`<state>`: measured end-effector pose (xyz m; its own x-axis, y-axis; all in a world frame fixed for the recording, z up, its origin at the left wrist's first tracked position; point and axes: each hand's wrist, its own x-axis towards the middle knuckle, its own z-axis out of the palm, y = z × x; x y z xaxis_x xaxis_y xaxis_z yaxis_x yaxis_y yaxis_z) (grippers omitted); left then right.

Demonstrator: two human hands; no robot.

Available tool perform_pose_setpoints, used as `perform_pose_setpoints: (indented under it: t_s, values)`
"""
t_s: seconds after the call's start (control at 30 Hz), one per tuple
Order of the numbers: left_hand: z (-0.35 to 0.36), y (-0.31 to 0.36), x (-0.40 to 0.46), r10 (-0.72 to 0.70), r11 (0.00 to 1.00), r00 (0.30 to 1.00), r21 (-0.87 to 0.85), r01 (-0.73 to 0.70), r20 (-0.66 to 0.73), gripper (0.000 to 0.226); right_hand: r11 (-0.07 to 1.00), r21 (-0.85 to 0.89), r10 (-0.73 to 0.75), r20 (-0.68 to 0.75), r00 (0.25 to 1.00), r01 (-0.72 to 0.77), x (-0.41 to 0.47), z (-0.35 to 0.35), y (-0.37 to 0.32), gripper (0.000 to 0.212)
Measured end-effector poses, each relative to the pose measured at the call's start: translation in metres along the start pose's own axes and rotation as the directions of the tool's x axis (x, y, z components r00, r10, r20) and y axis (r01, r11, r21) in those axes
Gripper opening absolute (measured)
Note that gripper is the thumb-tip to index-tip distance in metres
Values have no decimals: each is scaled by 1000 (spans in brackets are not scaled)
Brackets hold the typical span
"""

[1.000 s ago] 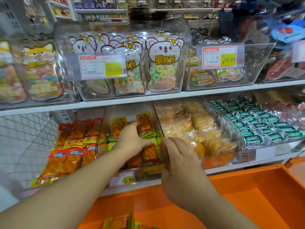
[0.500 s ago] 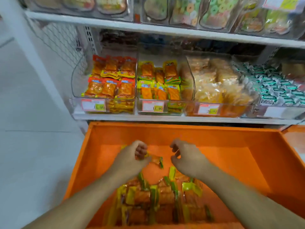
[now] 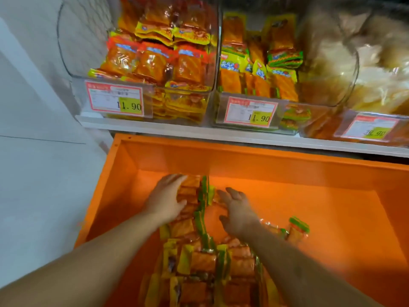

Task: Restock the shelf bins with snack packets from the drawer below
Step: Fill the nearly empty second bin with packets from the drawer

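Observation:
An orange drawer (image 3: 265, 160) stands pulled out under the shelf. Inside it lies a heap of orange snack packets (image 3: 199, 264) with yellow and green ends. My left hand (image 3: 167, 199) lies flat with straight fingers against the left side of the heap's far end. My right hand (image 3: 238, 210) has spread fingers and rests on the packets at the right side. Above, a clear middle bin (image 3: 250, 96) holds the same yellow-green packets. A left bin (image 3: 141, 85) holds orange packets with red tops.
A third bin (image 3: 376, 120) at the right holds pale wrapped snacks. Price tags reading 11.90 (image 3: 115, 100) hang on the bin fronts. A single packet (image 3: 297, 231) lies apart at the right in the drawer. Grey floor (image 3: 39, 173) lies left of the drawer.
Both hands left the middle shelf bin, came down into the drawer and opened out flat on either side of the packet heap. The view has tilted down.

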<state>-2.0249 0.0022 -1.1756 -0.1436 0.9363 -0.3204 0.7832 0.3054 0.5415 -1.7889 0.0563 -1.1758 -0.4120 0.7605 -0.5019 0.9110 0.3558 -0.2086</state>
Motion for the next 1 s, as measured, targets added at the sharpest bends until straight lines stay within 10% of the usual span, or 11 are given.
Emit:
perform_pose_setpoints:
  t_s: [0.73, 1.0]
  values:
    - [14, 4, 26, 148, 909, 988, 390, -149, 32, 52, 996, 25, 92, -123, 988, -90, -14, 1, 6, 32]
    - [-39, 26, -6, -8, 999, 999, -32, 6, -54, 26, 809, 578, 169, -55, 984, -107, -33, -65, 3, 8]
